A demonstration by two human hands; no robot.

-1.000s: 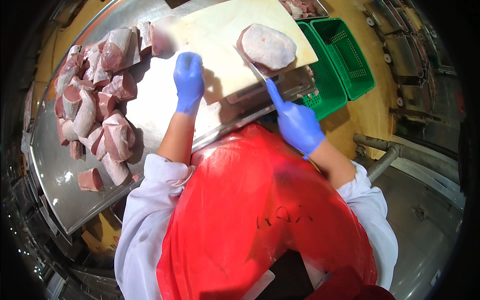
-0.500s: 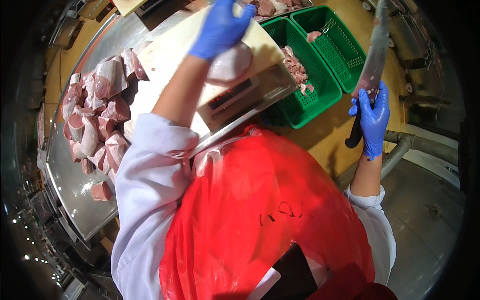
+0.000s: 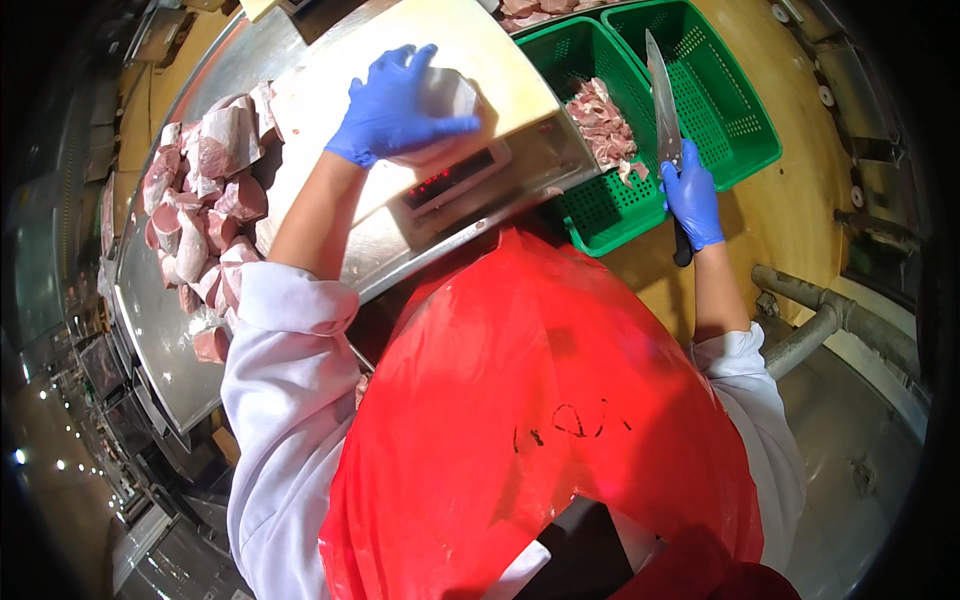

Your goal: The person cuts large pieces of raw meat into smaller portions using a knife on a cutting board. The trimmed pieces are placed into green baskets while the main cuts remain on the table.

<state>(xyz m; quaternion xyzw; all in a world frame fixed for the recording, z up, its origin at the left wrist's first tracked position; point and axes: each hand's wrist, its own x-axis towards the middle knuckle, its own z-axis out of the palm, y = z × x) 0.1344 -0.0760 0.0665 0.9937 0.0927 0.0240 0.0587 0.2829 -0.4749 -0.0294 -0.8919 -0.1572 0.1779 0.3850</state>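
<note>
Two hands: both in blue gloves, both busy, with white sleeves and a red apron [image 3: 520, 420] filling the lower part of the view.
Left hand [image 3: 395, 105]: stretched forward over the scale, fingers spread and curled down around a pale piece of meat [image 3: 445, 100], palm pressed on top of it.
Piece of meat: sits on the cream-coloured weighing platform [image 3: 470, 40], near its front edge, mostly covered by the glove, so only the right end pokes out.
Scale [image 3: 470, 180]: steel body right in front of the apron, red lit digits on the front panel facing the person.
Right hand [image 3: 692, 200]: held out to the side, well apart from the scale, fingers wrapped tight around the dark handle of a knife [image 3: 662, 95].
Knife: long blade pointing up and away, hanging over the green baskets, not touching any meat as far as I can see.
Green baskets [image 3: 720, 120]: a pair side by side on the floor, to the right of the scale; the nearer one holds a heap of cut meat pieces [image 3: 598, 112], the other looks bare where it shows.
Steel table [image 3: 160, 340]: curves off to the left, with a pile of raw meat chunks [image 3: 200, 210] lying beside the left forearm.
Floor: yellowish, with grey pipes [image 3: 830, 320] at the right.
</note>
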